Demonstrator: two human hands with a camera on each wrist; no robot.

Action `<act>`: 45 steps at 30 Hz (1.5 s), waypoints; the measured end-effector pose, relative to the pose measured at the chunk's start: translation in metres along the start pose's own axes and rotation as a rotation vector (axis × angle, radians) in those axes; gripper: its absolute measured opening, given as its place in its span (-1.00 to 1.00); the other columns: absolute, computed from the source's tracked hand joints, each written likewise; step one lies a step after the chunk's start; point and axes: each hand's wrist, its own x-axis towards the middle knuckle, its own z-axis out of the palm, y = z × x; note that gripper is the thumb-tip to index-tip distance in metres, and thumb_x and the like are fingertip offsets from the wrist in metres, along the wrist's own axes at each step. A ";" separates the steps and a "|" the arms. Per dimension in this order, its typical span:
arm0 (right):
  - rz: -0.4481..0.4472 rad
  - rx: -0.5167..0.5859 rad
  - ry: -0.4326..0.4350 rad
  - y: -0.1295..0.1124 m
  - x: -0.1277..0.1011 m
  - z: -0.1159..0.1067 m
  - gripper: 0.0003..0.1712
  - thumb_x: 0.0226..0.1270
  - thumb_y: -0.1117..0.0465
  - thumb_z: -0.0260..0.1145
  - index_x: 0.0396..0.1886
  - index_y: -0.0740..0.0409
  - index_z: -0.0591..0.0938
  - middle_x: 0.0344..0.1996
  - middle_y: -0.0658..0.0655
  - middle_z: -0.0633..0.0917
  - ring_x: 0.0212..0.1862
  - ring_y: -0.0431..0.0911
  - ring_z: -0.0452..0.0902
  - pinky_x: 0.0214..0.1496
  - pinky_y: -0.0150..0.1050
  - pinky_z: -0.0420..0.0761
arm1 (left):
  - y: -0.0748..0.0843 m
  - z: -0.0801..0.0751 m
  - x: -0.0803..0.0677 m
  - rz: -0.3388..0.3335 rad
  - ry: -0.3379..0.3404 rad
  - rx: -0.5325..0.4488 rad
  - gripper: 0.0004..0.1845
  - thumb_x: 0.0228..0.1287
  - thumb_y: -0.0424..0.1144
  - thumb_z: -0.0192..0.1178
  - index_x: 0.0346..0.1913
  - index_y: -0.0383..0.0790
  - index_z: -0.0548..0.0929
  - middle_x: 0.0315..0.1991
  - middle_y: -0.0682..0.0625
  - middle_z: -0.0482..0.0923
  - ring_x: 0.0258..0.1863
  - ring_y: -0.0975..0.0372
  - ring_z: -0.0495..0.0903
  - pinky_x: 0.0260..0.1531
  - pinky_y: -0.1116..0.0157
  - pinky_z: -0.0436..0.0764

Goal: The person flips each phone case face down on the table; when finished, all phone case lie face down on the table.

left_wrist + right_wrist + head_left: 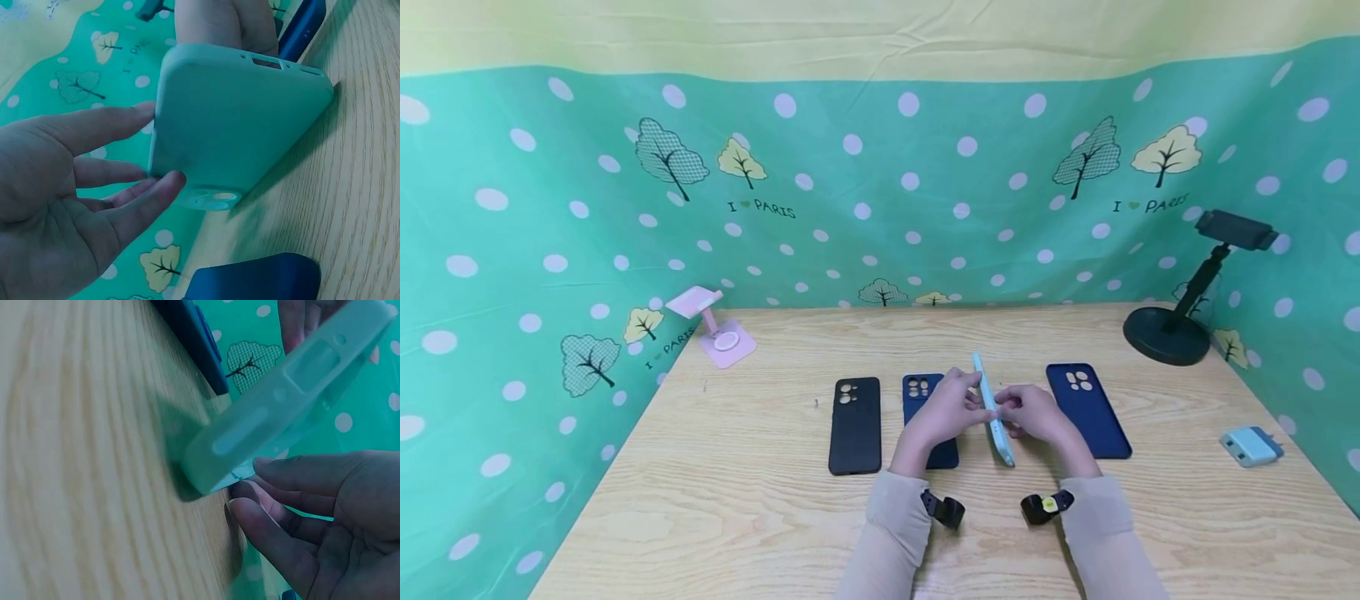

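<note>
A mint-green phone case (1000,433) stands tilted on its long edge, close over the table, between the two hands. My left hand (953,406) pinches its upper edge; in the left wrist view the thumb (170,187) lies on the case's back near the camera cutouts. From the other side, my right hand (1037,412) has thumb and fingertips at the case's rim, seen curled there in the right wrist view. Under the left hand lies a blue phone case (943,454), partly covered. A dark blue case (1093,412) lies beside the right hand.
A black phone case (855,429) lies left of the blue one. A pink stand (727,342) is at the back left, and a black stand (1167,335) at the back right. Near the right edge sits a light blue charger (1252,447). A polka-dot curtain (910,179) encloses the table.
</note>
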 end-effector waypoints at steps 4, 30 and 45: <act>0.017 0.015 -0.008 -0.002 0.000 0.001 -0.65 0.34 0.43 0.15 0.10 0.47 0.54 -0.31 0.20 0.58 -0.44 -0.13 0.57 -0.36 -0.27 0.67 | 0.001 0.001 0.000 0.002 -0.001 0.013 -0.27 0.22 -0.22 0.34 0.40 -0.37 0.31 -0.04 -0.12 0.40 -0.09 0.20 0.60 -0.24 0.51 0.55; -0.056 0.166 -0.115 0.007 -0.006 -0.022 -0.55 0.48 0.32 0.06 0.27 0.47 0.40 -0.10 0.33 0.65 -0.17 -0.10 0.65 -0.18 -0.20 0.70 | 0.005 0.013 0.004 -0.002 -0.030 -0.024 -0.29 0.27 -0.13 0.29 0.43 -0.22 0.30 -0.01 -0.11 0.40 -0.09 0.24 0.52 -0.26 0.49 0.53; -0.098 0.268 -0.113 0.015 -0.010 -0.041 -0.39 0.49 0.09 0.12 0.35 0.42 0.33 0.19 0.47 0.50 0.10 0.10 0.61 -0.14 -0.14 0.70 | -0.002 0.022 0.008 -0.024 -0.033 0.015 -0.29 0.28 -0.03 0.27 0.41 -0.23 0.33 0.03 -0.10 0.42 -0.15 0.29 0.49 -0.25 0.46 0.53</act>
